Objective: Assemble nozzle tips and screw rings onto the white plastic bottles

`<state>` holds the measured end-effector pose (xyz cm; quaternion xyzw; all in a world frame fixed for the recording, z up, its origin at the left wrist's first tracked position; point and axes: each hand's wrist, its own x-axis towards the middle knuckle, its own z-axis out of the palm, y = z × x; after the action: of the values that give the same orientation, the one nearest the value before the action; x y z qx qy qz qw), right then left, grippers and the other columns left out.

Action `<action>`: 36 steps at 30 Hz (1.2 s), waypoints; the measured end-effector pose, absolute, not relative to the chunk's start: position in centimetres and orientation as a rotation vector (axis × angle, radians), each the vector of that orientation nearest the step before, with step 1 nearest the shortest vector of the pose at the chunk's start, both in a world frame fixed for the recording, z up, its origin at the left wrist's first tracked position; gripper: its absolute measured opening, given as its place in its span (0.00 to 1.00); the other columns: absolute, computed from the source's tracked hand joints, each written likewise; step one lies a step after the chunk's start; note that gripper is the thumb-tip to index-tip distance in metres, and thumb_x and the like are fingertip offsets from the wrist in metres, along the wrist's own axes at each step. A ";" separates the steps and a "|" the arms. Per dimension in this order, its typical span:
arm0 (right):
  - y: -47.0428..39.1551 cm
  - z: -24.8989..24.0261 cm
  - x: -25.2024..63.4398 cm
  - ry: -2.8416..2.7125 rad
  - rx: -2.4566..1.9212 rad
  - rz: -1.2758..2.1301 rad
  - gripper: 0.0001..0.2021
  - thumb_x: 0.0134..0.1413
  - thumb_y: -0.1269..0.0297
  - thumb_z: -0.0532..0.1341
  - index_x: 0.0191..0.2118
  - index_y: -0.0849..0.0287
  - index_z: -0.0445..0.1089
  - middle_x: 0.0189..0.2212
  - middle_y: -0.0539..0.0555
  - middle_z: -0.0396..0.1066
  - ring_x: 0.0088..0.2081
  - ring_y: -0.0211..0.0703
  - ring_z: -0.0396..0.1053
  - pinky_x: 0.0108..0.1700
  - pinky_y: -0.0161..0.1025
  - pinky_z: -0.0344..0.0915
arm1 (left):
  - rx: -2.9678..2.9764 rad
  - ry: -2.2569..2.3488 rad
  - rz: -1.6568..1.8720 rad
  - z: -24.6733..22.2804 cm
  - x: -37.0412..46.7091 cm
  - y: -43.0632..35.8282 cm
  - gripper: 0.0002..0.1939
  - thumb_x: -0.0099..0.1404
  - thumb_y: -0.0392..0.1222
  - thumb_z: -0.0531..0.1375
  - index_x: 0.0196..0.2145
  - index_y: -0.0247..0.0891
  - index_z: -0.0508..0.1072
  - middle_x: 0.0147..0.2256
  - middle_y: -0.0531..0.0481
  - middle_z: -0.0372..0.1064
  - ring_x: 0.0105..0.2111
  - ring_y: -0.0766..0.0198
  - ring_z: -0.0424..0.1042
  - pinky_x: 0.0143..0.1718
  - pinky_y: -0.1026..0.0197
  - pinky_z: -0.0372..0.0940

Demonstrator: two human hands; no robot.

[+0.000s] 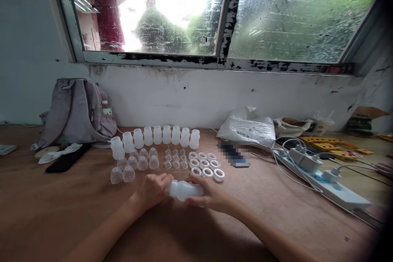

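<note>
A white translucent baby bottle (186, 190) lies sideways above the near part of the table. My right hand (211, 193) is closed around its base end. Closed fingers of my left hand (153, 190) grip the top end, where a clear edge like a cap shows; most of it is hidden. Just beyond my hands are clear dome caps (129, 174) on the left, small clear nipples (176, 158) in the middle and white collar rings (207, 172) on the right. Behind them, several open white bottles (157, 135) stand upright in a row.
A grey backpack (76, 110) and a black pouch (66, 159) are at the left. A blurred-out phone (235, 154), a silver plastic bag (248, 127) and a power strip (344, 194) with cables lie right. Yellow parts (328, 147) sit farther right, under the window wall.
</note>
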<state>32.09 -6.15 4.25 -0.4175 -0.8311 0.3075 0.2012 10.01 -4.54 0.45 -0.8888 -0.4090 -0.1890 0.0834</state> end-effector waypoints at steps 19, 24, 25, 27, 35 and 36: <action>-4.6 5.1 34.9 -2.323 -1.303 0.360 0.21 0.43 0.55 0.60 0.44 0.57 0.62 0.39 0.56 0.68 0.37 0.46 0.66 0.36 0.38 0.60 | -3.069 -1.950 -0.784 2.5 8.3 -4.1 0.27 0.49 0.57 0.58 0.41 0.36 0.60 0.26 0.54 0.64 0.27 0.65 0.63 0.25 0.66 0.56; -3.7 4.5 35.4 -2.249 -1.309 0.234 0.21 0.45 0.52 0.58 0.44 0.57 0.60 0.39 0.56 0.68 0.37 0.46 0.66 0.36 0.39 0.60 | -2.972 -1.845 -0.988 3.0 8.0 -4.3 0.18 0.64 0.52 0.40 0.43 0.39 0.57 0.24 0.55 0.62 0.26 0.65 0.63 0.30 0.63 0.58; -3.7 4.3 35.3 -2.254 -1.302 0.203 0.21 0.45 0.52 0.58 0.44 0.56 0.60 0.40 0.56 0.68 0.38 0.46 0.66 0.37 0.39 0.60 | -2.936 -1.798 -1.005 3.0 7.9 -4.2 0.17 0.64 0.52 0.42 0.43 0.39 0.58 0.25 0.55 0.62 0.25 0.66 0.63 0.30 0.63 0.58; -3.7 3.9 35.2 -2.270 -1.291 0.159 0.21 0.44 0.53 0.58 0.45 0.55 0.60 0.41 0.55 0.68 0.39 0.47 0.66 0.37 0.40 0.60 | -2.862 -1.660 -1.013 3.0 7.8 -3.9 0.17 0.60 0.54 0.49 0.42 0.40 0.61 0.28 0.54 0.63 0.26 0.66 0.63 0.30 0.64 0.59; -3.4 3.2 35.3 -2.321 -1.324 0.138 0.22 0.44 0.52 0.58 0.46 0.54 0.61 0.42 0.56 0.67 0.39 0.48 0.66 0.38 0.42 0.61 | -2.602 -1.348 -0.677 1.9 7.5 -3.4 0.10 0.57 0.47 0.54 0.30 0.38 0.68 0.32 0.48 0.61 0.35 0.60 0.61 0.36 0.60 0.59; -3.4 3.2 35.2 -2.324 -1.331 0.142 0.22 0.44 0.52 0.58 0.46 0.54 0.61 0.42 0.56 0.67 0.39 0.48 0.66 0.39 0.42 0.61 | -2.582 -1.348 -0.645 1.7 7.6 -3.4 0.09 0.57 0.46 0.54 0.30 0.38 0.68 0.33 0.48 0.61 0.35 0.59 0.61 0.37 0.59 0.58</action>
<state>35.25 -3.43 3.22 -0.4832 -0.8437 0.0517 0.2281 7.60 -3.43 1.74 -0.8628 -0.4503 -0.2157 0.0790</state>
